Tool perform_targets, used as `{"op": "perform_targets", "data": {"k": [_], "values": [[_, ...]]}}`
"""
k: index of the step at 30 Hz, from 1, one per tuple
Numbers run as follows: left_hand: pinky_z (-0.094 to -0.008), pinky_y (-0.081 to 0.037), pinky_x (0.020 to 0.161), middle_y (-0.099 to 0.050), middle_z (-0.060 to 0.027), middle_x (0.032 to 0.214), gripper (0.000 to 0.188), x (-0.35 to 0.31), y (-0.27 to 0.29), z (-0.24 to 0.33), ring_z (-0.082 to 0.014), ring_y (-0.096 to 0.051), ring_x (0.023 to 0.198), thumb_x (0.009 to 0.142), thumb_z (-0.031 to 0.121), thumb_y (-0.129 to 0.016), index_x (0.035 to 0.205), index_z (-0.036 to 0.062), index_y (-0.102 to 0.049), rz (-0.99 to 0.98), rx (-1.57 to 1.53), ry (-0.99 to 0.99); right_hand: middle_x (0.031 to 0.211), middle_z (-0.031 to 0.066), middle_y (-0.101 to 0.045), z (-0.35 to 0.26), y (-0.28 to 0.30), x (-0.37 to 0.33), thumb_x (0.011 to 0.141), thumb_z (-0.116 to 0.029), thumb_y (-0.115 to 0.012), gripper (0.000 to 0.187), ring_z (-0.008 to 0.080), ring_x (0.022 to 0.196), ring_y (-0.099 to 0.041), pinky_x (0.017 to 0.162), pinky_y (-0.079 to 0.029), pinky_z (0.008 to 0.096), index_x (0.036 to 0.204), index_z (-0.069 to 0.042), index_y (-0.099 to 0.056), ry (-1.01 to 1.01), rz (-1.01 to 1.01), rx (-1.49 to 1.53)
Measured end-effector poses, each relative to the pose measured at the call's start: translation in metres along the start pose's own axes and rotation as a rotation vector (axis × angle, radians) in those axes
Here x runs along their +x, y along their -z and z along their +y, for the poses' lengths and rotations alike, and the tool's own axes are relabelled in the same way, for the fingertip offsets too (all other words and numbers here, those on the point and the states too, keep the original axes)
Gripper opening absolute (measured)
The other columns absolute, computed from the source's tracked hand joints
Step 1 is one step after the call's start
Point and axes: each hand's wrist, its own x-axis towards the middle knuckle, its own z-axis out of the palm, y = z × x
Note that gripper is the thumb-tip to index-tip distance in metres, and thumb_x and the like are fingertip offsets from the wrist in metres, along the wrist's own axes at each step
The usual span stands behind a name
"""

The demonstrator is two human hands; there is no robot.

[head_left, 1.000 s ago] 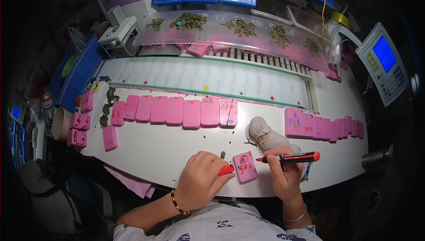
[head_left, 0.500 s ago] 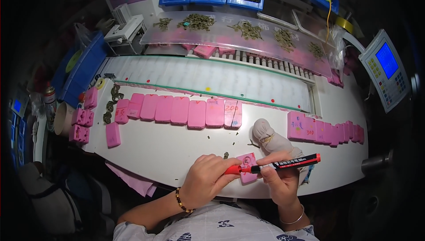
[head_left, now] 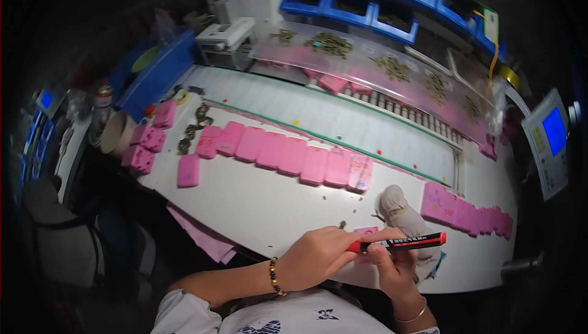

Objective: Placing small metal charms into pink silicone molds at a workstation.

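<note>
A black marker pen [head_left: 407,243] with a red end lies level between my two hands over the table's near edge. My right hand [head_left: 395,269] is closed round its barrel. At the other end, my left hand [head_left: 312,257] pinches the red cap [head_left: 355,246], which meets the barrel; whether it is fully seated cannot be made out. Behind the fingers a pink block [head_left: 367,230] with red writing rests on the table, mostly covered by my hands. Just right of it lies a tied, stuffed pale cloth bundle [head_left: 404,214].
Pink blocks stand in a left row [head_left: 291,155] and a right row [head_left: 465,211] on the white table [head_left: 245,205]. Beyond are a pale panel [head_left: 306,110], a clear shelf with small green heaps [head_left: 331,45], blue bins [head_left: 352,12] and a keypad screen [head_left: 554,132].
The red cap and the marker have come together, closing the gap between them. My view has tilted and shifted, so the table appears slanted and farther right.
</note>
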Motion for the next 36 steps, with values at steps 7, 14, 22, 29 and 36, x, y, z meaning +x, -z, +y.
{"op": "perform_targets", "data": {"k": [7, 14, 22, 29, 36], "values": [[-0.0373, -0.053, 0.082, -0.063, -0.0157, 0.112, 0.051, 0.015, 0.043, 0.035, -0.0306, -0.063, 0.1, 0.088, 0.023, -0.07, 0.129, -0.0017, -0.052, 0.289, 0.064, -0.021, 0.065, 0.0093, -0.062, -0.013, -0.011, 0.036, 0.087, -0.013, -0.07, 0.013, 0.0213, 0.053, -0.062, 0.045, -0.044, 0.0314, 0.084, -0.003, -0.062, 0.373, -0.168, -0.691], [-0.0285, -0.052, 0.076, -0.064, -0.0113, 0.099, 0.029, -0.011, 0.096, 0.026, -0.0194, -0.065, 0.077, 0.094, 0.007, -0.062, 0.121, 0.0009, -0.052, 0.368, 0.106, 0.023, 0.079, 0.0107, -0.06, -0.02, -0.039, 0.045, 0.074, -0.014, -0.076, 0.039, 0.0287, 0.065, -0.059, 0.057, -0.046, 0.0388, 0.107, -0.002, -0.058, 0.564, -0.315, -0.824], [-0.0348, -0.05, 0.079, -0.069, -0.0093, 0.101, 0.037, -0.09, 0.393, -0.053, -0.0226, -0.067, 0.085, 0.103, 0.025, -0.048, 0.139, 0.0177, -0.045, 1.26, 1.052, 0.132, 0.117, 0.0178, -0.055, -0.021, 0.011, 0.04, 0.066, -0.015, -0.085, 0.067, 0.0361, 0.104, -0.055, 0.089, -0.046, 0.0432, 0.124, -0.002, -0.054, 0.343, -0.384, -0.853], [-0.053, -0.048, 0.078, -0.068, -0.0214, 0.104, 0.034, -0.2, 0.52, -0.13, -0.0445, -0.064, 0.098, 0.098, 0.027, -0.047, 0.132, 0.0209, -0.045, 1.365, 1.202, 0.66, 0.127, 0.0205, -0.051, -0.014, 0.027, 0.026, 0.065, -0.021, -0.085, 0.074, 0.0393, 0.114, -0.052, 0.097, -0.044, 0.0476, 0.129, -0.005, -0.052, 0.2, -0.518, -0.938], [-0.0482, -0.049, 0.075, -0.067, -0.0199, 0.099, 0.029, -0.197, 0.534, -0.146, -0.037, -0.065, 0.09, 0.097, 0.022, -0.05, 0.125, 0.0151, -0.049, 1.2, 1.178, 0.762, 0.135, 0.0209, -0.047, -0.014, 0.027, 0.02, 0.064, -0.001, -0.08, 0.08, 0.0395, 0.124, -0.047, 0.103, -0.041, 0.044, 0.137, -0.004, -0.047, 0.171, -0.572, -0.831]]}}
